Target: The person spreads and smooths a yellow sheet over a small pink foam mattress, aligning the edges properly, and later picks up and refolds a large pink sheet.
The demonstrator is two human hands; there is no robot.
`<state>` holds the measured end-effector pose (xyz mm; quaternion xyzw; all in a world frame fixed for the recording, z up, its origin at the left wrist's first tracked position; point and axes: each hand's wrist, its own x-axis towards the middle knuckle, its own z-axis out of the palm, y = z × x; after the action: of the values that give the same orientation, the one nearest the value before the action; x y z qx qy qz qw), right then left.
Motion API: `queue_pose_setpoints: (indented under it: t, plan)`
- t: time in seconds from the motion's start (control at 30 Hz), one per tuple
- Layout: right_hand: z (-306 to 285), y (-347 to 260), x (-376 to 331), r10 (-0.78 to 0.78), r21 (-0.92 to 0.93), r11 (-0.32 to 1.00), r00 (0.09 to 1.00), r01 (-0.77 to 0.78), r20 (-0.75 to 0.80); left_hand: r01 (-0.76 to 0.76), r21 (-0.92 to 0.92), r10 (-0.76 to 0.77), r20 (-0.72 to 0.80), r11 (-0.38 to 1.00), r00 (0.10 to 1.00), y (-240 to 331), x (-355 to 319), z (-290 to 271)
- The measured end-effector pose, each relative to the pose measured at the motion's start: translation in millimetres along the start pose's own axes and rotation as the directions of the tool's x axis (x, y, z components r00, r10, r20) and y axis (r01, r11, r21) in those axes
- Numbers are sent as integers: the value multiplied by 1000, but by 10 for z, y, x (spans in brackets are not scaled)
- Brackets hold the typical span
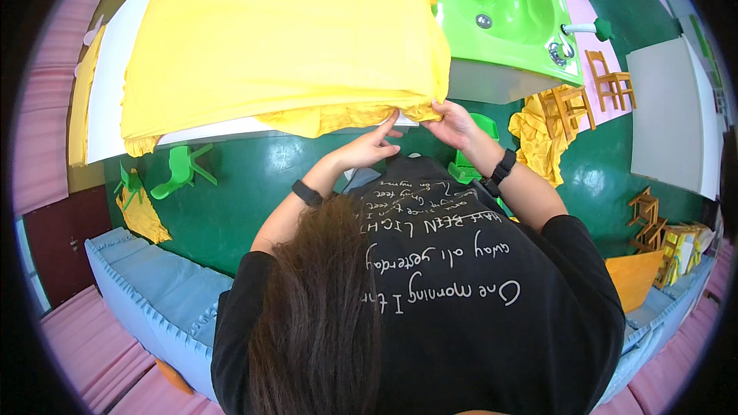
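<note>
A yellow fitted cloth cover [284, 31] with gathered edges lies spread over a white table [108, 92]. Its near edge hangs in bunched folds. At the near right corner, the fingers of my right hand [455, 127] pinch the cover's edge. My left hand [365, 150] is just left of it, index finger stretched up against the bunched edge and the other fingers apart below. Part of the left fingers is hidden under the cloth and by the hand itself. Both wrists wear black bands.
A bright green sink unit [515, 54] with a tap adjoins the cover on the right. Small wooden chairs [565, 111] and another heap of yellow cloth [538, 138] are beyond my right arm. Green chairs [181, 171] stand at left. Blue padded seating [154, 284] curves behind me.
</note>
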<state>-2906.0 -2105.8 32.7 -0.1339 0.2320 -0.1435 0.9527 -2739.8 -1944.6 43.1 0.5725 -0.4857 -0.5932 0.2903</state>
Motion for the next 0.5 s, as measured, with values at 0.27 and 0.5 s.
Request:
queue_pose_setpoints:
  t: [0.27, 0.5]
  plan:
    - [12, 117, 134, -76, 49, 995, 968, 90, -241, 54, -138, -52, 19, 989, 998, -21, -182, -167]
    - [124, 170, 192, -260, -96, 965, 932, 244, -253, 87, -225, -101, -52, 971, 993, -140, -272, -198]
